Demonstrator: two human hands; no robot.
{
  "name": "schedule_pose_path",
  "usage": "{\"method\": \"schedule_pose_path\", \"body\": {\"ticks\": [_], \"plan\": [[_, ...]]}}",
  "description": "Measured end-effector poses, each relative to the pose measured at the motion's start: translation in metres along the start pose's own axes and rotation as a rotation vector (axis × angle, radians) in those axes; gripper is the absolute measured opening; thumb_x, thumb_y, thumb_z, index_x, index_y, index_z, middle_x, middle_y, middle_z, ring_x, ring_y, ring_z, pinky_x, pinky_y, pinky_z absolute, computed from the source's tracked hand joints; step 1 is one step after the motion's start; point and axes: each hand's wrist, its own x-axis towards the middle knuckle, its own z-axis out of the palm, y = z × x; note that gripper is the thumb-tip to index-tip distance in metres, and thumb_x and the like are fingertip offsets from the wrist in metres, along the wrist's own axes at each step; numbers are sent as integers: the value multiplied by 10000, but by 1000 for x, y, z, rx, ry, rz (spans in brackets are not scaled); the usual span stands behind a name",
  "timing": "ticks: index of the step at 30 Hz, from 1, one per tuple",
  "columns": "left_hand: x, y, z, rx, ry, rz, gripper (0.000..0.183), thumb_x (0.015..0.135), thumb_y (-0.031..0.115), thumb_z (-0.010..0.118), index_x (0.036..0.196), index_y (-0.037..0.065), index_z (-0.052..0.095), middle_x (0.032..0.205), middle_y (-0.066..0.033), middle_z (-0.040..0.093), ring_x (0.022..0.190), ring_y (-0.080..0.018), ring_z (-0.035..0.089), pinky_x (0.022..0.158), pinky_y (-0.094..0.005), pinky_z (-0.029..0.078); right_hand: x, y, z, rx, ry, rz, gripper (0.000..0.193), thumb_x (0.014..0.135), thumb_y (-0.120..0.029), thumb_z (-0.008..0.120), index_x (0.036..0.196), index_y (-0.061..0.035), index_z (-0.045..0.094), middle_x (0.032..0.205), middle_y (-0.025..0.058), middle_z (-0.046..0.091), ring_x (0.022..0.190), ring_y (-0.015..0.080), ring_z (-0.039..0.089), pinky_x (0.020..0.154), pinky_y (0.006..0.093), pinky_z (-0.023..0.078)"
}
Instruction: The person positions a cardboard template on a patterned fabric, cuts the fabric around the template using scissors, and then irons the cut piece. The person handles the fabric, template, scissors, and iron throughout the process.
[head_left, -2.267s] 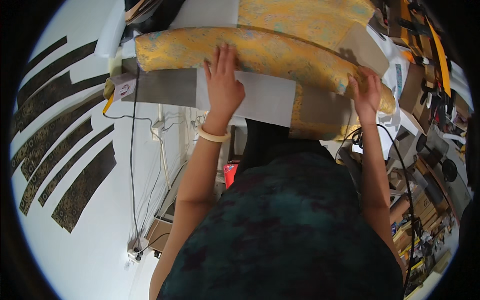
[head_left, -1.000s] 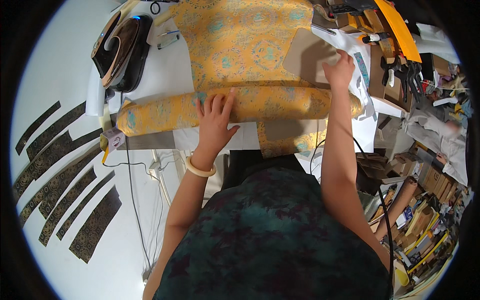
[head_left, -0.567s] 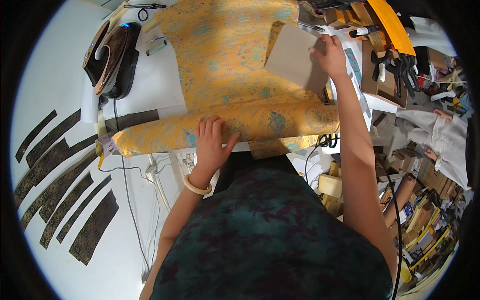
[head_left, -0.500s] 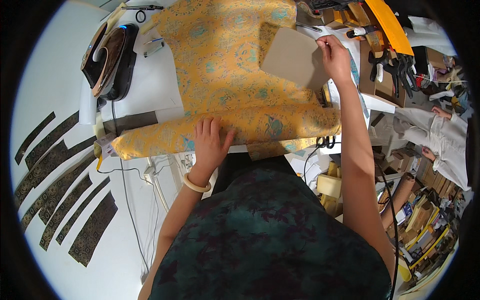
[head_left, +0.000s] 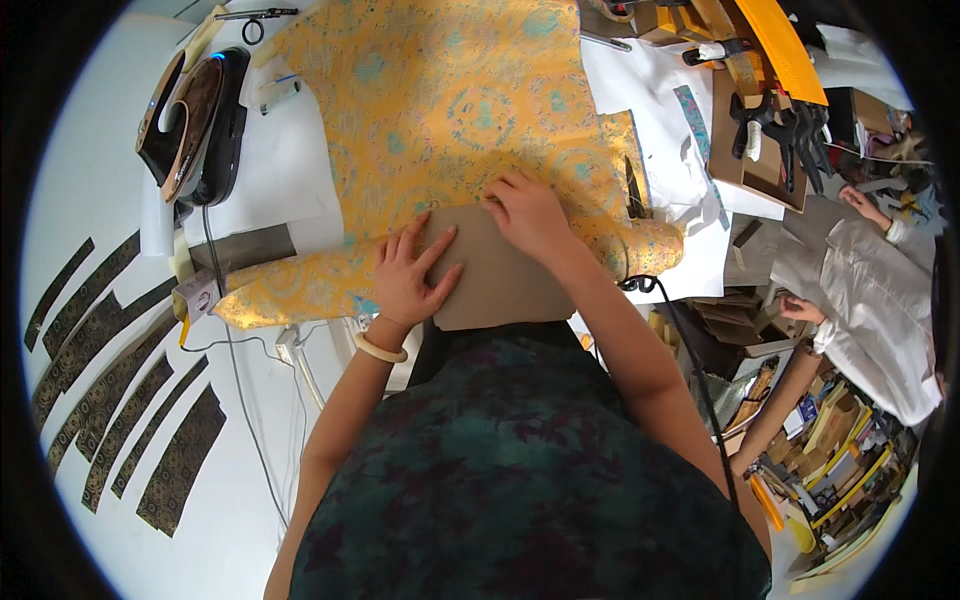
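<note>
Brown cardboard (head_left: 497, 275), a flat rectangular sheet, lies on the near edge of the tabletop (head_left: 290, 170), on top of a yellow patterned cloth (head_left: 460, 110) that spreads away across the surface and ends in a roll along the front edge. The left hand (head_left: 412, 275) rests flat on the sheet's left part with fingers spread, pressing down and gripping nothing; a pale bangle (head_left: 380, 348) circles its wrist. The right hand (head_left: 528, 212) lies palm down at the sheet's far edge, fingers bent over it onto the cloth, also grasping nothing. At the far left of the tabletop sits a black iron (head_left: 195, 125), its cord hanging over the front edge. Dark patterned strips (head_left: 110, 390) lie on the white floor at the left.
</note>
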Motion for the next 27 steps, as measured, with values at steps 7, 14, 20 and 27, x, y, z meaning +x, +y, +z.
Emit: {"method": "schedule_pose_path", "body": {"ticks": [7,14,20,27], "plan": [[3,-2,5,36,-29,-5,432,865,410,725,1253,222,747,1409,-132,586,1121,-315,591,1009,-430,403,68,-56,48,-63,-351,131,609,888,-125,635,1486,-138,523,844,130,708,799,347,711,721,486,563],[-4,-8,14,56,-53,-29,447,848,421,726,1220,174,748,1353,-165,590,1138,-344,581,1013,-459,397,91,-65,66,-109,-489,215,683,878,-162,660,1530,-106,466,885,135,741,861,325,739,702,473,569],[5,-7,12,14,-65,-41,469,841,416,737,1273,232,742,1425,-123,581,1142,-293,585,1011,-429,391,89,-56,29,-62,-370,364,647,907,-144,617,1534,-96,465,810,147,728,814,345,735,688,472,573],[7,-6,11,18,-56,-23,502,830,395,748,1308,244,729,1464,-124,569,1147,-284,591,1022,-420,385,75,-16,1,-131,-355,573,642,930,-168,583,1552,-88,445,792,190,720,790,381,725,748,518,578]]}}
